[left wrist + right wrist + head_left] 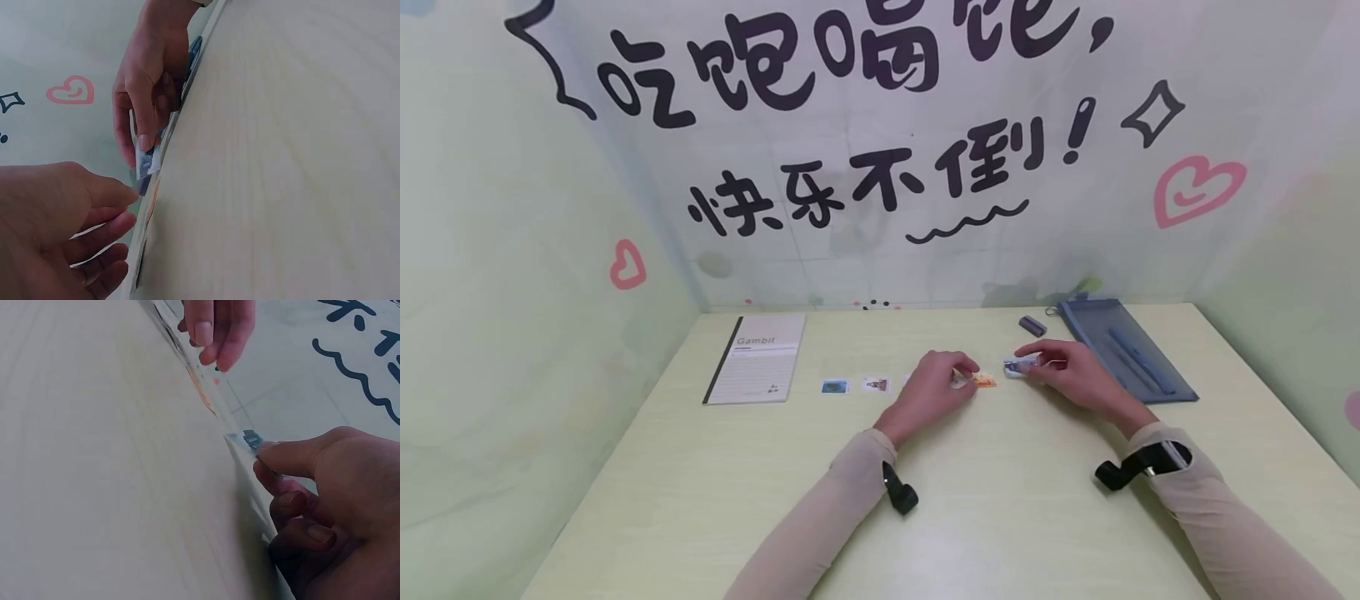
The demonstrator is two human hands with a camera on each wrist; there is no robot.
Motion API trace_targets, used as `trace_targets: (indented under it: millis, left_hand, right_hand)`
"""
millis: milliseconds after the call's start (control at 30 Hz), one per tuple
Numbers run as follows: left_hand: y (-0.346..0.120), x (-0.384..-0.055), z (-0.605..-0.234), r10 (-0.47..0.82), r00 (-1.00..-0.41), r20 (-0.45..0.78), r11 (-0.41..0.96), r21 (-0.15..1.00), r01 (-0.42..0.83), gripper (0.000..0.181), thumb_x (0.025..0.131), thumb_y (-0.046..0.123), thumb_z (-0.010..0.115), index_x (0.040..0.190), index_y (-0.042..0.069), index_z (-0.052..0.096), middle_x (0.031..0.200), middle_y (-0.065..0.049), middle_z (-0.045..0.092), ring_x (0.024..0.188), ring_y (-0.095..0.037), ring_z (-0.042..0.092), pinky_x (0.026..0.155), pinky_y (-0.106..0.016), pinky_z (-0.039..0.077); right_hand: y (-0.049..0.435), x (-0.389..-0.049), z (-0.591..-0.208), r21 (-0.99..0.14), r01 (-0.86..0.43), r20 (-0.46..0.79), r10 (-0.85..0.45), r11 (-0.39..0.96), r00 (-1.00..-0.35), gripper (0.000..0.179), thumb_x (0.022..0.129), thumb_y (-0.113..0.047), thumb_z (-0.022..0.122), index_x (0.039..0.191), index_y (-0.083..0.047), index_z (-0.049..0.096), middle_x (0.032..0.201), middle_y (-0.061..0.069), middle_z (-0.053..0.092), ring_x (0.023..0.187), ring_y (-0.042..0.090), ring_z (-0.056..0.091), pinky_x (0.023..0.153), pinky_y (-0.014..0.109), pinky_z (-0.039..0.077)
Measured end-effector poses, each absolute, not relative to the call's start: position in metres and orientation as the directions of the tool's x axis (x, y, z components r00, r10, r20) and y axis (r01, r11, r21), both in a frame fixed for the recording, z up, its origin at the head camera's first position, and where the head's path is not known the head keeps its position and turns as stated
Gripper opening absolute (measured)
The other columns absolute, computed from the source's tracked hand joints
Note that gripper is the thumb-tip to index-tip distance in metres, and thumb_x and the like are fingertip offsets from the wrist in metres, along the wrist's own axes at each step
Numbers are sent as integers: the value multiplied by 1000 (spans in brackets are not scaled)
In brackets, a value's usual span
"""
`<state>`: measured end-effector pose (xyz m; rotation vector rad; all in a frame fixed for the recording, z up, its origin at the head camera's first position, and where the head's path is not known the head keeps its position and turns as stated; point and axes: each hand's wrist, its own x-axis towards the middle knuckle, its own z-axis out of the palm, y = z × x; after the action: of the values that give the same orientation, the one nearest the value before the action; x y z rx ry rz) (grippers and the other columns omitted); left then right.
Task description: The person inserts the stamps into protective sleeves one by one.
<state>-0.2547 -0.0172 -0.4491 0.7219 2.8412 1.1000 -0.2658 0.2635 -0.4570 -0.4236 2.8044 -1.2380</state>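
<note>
My right hand (1070, 375) pinches a small blue-and-white picture card (1017, 367) between thumb and fingers, slightly above the table. In the right wrist view the card (250, 439) sticks out past the thumb tip. My left hand (934, 385) hovers over the row of cards with fingers loosely bent and nothing between them, as the left wrist view shows. Beside its fingertips lies an orange picture card (984, 381). Further left in the row are a blue-green card (835, 387) and a white card with a figure (876, 384). The left hand partly hides other cards.
A notebook (756, 367) marked "Gambit" lies at the table's left. At the right is a blue mesh zip pouch (1120, 350) with a pen-like item (1141, 360) in or on it. A small dark block (1032, 326) sits near the back edge, before the printed backdrop.
</note>
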Motion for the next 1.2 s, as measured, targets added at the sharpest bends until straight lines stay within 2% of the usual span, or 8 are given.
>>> trace_targets:
  millis: [300, 600, 967, 1200]
  left_hand:
    - [3, -259, -444, 412, -896, 167, 841, 308, 444, 31, 100, 32, 80, 129, 22, 78, 130, 2, 73, 120, -20, 60, 102, -33, 53]
    - [6, -258, -446, 467, -872, 145, 854, 179, 488, 31, 103, 36, 76, 132, 26, 76, 133, 4, 73, 120, -19, 62, 98, -32, 53]
    - [4, -253, -444, 498, -862, 97, 841, 190, 507, 32, 107, 32, 71, 139, 23, 72, 136, 1, 70, 122, -21, 60, 100, -34, 53]
    - [5, -253, -440, 486, -873, 51, 821, 315, 476, 35, 107, 24, 72, 141, 20, 70, 135, -1, 71, 120, -21, 57, 106, -33, 49]
  right_hand:
    - [262, -264, -456, -694, -185, 7, -251, 696, -968, 34, 100, -32, 81, 130, -16, 77, 118, 12, 71, 90, 24, 57, 77, 34, 46]
    - [263, -265, -459, -685, -195, 17, -252, 702, -968, 33, 100, -31, 81, 128, -13, 78, 121, 13, 71, 88, 23, 56, 78, 35, 45]
    - [261, -262, -455, -685, -208, 22, -265, 698, -964, 32, 100, -28, 81, 127, -12, 78, 122, 15, 70, 89, 22, 56, 78, 35, 44]
    - [263, -261, -454, -690, -213, 13, -282, 692, -959, 29, 101, -25, 79, 127, -12, 79, 122, 14, 75, 89, 22, 58, 78, 34, 46]
